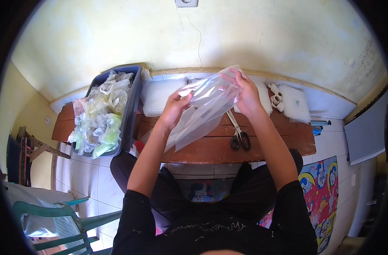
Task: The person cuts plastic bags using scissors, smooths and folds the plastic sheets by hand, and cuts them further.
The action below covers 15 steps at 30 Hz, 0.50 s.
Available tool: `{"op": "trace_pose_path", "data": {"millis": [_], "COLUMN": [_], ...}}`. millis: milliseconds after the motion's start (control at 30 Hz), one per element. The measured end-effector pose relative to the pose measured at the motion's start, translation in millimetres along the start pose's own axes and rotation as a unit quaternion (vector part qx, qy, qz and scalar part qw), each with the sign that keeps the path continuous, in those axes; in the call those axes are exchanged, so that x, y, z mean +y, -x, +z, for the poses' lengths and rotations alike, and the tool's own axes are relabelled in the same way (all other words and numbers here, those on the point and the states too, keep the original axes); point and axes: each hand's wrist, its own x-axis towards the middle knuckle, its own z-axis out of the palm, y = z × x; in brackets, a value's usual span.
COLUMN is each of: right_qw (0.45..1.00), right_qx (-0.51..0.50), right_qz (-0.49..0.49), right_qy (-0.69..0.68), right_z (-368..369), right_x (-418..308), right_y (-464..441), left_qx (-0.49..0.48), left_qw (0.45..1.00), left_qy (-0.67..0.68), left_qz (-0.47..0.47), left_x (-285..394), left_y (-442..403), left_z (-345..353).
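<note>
A clear plastic bag (211, 100) is stretched between my two hands above the wooden bench. My left hand (175, 108) pinches its near left side. My right hand (248, 95) grips the upper right end, fingers partly hidden behind the plastic. The lower part of the bag hangs down over the bench top. Just below my right hand lie scissors (237, 131) with black handles, their blades pointing away from me. Behind the bag, stacks of flat clear plastic (160, 95) rest along the back of the bench.
On the left stands a dark bin (134, 91) heaped with crumpled plastic bags (102, 114). White rolls (276, 98) and another plastic stack (293, 104) lie at the right of the wooden bench (283, 138). A green chair (70, 216) is at lower left, a colourful mat (319, 187) at right.
</note>
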Motion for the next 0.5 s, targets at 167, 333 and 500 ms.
{"op": "trace_pose_path", "data": {"millis": [167,333,500], "right_qw": [0.999,0.987,0.932], "right_qx": [-0.018,0.048,0.120], "right_qz": [-0.039,0.024,-0.031], "right_qy": [0.001,0.154,0.339], "right_z": [17,-37,-151], "right_x": [-24,42,177], "right_y": [19,2,-20], "left_qx": [0.033,0.150,0.069], "left_qw": [0.990,0.987,0.978], "left_qy": [0.052,0.060,-0.008], "left_qz": [0.129,0.010,-0.198], "left_x": [45,-5,-97], "left_y": [-1,-11,24], "left_z": [16,-7,-53]}}
